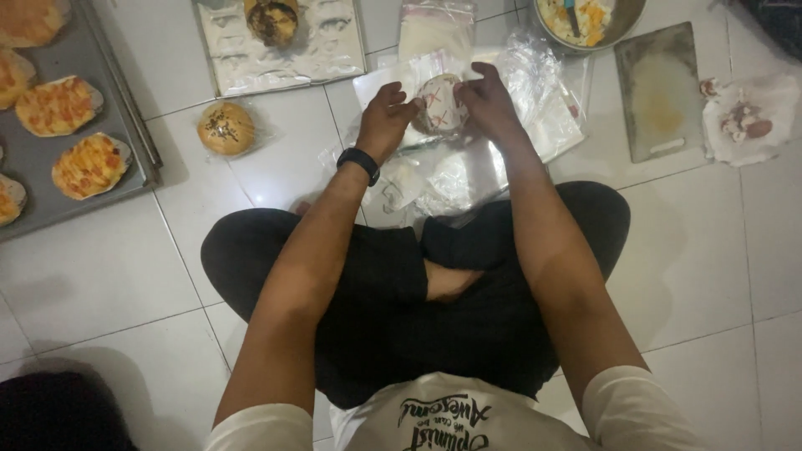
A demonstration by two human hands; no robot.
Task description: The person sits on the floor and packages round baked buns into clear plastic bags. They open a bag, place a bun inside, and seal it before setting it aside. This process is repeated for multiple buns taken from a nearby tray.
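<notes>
Head view: one round bun in a clear plastic bag, held over the floor between both hands. One more bagged bun sits left. Left hand and right hand reach forward, fingers pinching the bag at the bun's sides.

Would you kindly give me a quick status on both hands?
Left hand and right hand both grip round white-topped bun in clear plastic wrap. Loose clear plastic bags underneath. Nothing blocking.
</notes>
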